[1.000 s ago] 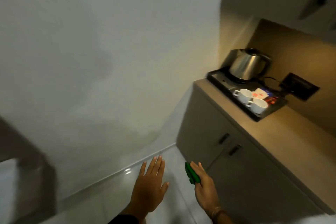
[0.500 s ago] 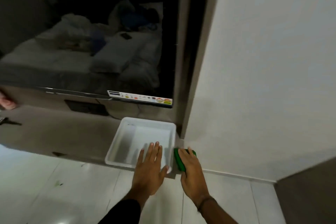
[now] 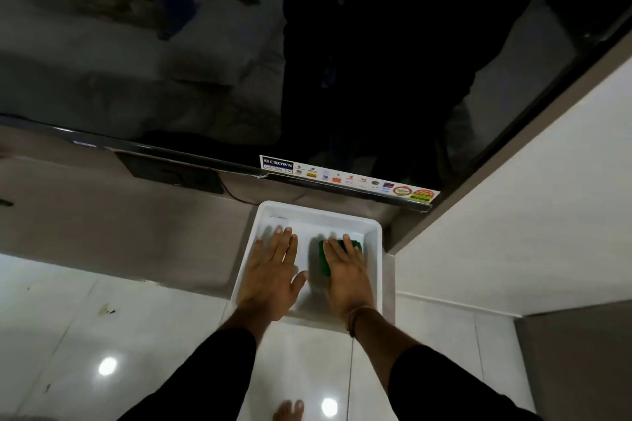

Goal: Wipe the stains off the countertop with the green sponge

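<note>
The green sponge (image 3: 324,257) lies under the fingers of my right hand (image 3: 345,267), inside a white plastic tray (image 3: 374,249) that rests on the grey countertop (image 3: 119,232). My right hand covers most of the sponge and holds it down against the tray's floor. Beside it, my left hand (image 3: 272,272) hovers flat over the tray's left half with fingers spread, holding nothing. The countertop stretches away to the left of the tray.
A large black TV (image 3: 307,61) hangs right above the countertop, its sticker strip (image 3: 349,179) just behind the tray. A white wall (image 3: 530,215) closes the right side. Glossy white floor tiles (image 3: 102,352) lie below, with my foot (image 3: 289,411) at the bottom edge.
The view swung from the kettle counter to the TV counter and came closer. Both hands moved forward over the tray; the sponge went from the tray's right edge to inside it.
</note>
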{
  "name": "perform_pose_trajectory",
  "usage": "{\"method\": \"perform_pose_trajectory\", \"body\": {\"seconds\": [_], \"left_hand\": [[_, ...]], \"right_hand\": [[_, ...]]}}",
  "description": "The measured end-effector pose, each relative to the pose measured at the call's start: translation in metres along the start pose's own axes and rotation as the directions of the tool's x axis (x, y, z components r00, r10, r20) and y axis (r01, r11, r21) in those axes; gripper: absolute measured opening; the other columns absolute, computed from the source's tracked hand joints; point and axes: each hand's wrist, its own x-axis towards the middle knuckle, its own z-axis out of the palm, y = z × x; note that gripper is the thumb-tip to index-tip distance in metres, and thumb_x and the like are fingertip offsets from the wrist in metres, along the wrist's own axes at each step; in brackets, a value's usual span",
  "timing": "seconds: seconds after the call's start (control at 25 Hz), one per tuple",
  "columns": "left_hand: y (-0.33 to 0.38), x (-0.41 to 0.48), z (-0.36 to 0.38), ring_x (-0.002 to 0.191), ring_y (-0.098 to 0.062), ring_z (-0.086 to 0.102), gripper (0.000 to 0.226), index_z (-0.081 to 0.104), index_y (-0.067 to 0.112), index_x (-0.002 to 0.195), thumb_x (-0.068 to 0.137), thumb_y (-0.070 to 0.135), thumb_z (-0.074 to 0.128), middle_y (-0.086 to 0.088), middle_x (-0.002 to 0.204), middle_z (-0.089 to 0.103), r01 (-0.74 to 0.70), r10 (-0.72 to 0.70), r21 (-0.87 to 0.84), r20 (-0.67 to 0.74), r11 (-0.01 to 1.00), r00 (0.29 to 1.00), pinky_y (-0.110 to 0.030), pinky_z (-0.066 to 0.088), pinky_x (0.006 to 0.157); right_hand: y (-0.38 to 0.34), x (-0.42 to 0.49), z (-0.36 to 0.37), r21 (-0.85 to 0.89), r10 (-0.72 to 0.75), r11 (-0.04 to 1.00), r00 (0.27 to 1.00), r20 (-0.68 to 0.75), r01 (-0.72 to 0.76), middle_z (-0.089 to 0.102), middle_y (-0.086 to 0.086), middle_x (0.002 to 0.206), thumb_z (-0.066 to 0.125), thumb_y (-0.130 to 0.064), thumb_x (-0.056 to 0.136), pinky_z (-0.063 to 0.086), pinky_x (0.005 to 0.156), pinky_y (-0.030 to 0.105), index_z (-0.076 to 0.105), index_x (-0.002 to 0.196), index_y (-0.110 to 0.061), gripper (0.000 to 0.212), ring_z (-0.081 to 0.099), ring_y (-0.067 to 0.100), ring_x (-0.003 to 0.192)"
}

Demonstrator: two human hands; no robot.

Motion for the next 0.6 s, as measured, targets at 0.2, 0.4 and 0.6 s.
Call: {"method": "perform_pose_trajectory", "body": {"seconds": [0.2,0.4,0.6], "left_hand": [[-0.009,0.006,0.021,0.158,-0.034,-0.007,0.085,0.011,0.009,0.164,0.100,0.064,0.006,-0.015,0.173,0.002,-0.021,0.022,-0.103,0.011,0.994,1.000,-0.057,0.005,0.128],[-0.009,0.009,0.020,0.158,-0.035,-0.009,0.084,0.007,0.010,0.164,0.102,0.065,0.002,-0.016,0.174,-0.001,-0.018,0.018,-0.047,0.012,0.999,1.000,-0.058,0.008,0.128],[0.020,-0.007,-0.005,0.158,-0.038,-0.008,0.076,0.007,0.009,0.164,0.107,0.058,0.015,-0.017,0.172,0.002,-0.075,0.075,0.008,-0.032,0.997,0.997,-0.060,0.003,0.128]], "right_hand": [[0.003,0.007,0.034,-0.059,0.057,0.997,0.993,0.101,-0.051,-0.010,-0.001,0.169,0.049,-0.026,0.101,-0.004,0.125,0.050,-0.007,0.157,-0.024,0.080,-0.017,0.027,0.153],[0.006,0.011,0.035,-0.064,0.049,0.997,0.987,0.153,-0.040,-0.006,0.003,0.170,0.053,-0.036,0.097,-0.002,0.125,0.054,-0.008,0.157,-0.023,0.086,-0.014,0.031,0.154],[0.002,-0.022,-0.008,0.092,-0.001,0.996,0.992,0.127,-0.011,-0.011,0.004,0.169,0.059,-0.054,0.085,-0.004,0.125,0.053,-0.007,0.157,-0.019,0.105,-0.017,0.031,0.154]]}}
